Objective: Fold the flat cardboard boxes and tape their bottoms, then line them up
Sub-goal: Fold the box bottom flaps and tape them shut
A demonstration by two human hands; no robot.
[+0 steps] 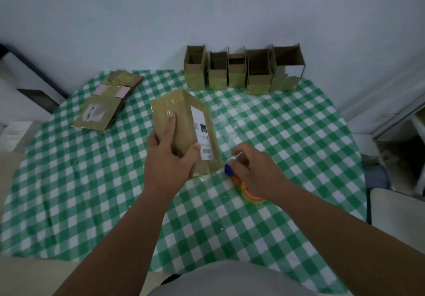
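A folded cardboard box (184, 121) with a white label lies on its side in the middle of the table, its taped bottom turned toward the far left. My left hand (169, 157) grips it from the near side. My right hand (255, 171) hovers over an orange tape dispenser (243, 187) with a blue tip, fingers spread and touching it. Several upright open boxes (241, 72) stand in a row at the table's far edge. A stack of flat cardboard boxes (108, 102) lies at the far left.
The round table carries a green-and-white checked cloth (92, 192) and stands against a white wall. A white chair (397, 215) is at the right. Furniture stands beyond the table's left edge.
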